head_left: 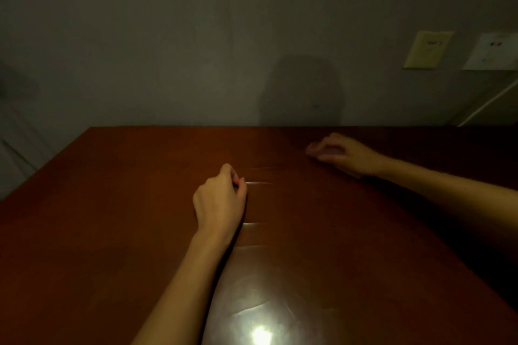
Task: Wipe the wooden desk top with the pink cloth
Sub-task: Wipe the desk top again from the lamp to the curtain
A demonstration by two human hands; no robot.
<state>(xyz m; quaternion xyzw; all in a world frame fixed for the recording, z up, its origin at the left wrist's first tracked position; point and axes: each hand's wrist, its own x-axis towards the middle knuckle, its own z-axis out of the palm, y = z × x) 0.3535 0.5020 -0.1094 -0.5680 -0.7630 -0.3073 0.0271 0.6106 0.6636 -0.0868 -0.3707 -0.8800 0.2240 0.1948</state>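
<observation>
The pink cloth (pixel 318 151) is made out only as a dim pinkish wad at the far right of the worktop (pixel 112 204), gripped under the curled fingers of the right hand (pixel 340 154). With so little cloth spread, streaks and missed bands could be left. The left hand (pixel 220 199) is curled against its thumb, with nothing seen in it. If it is left mid-worktop, that patch could be skipped.
</observation>
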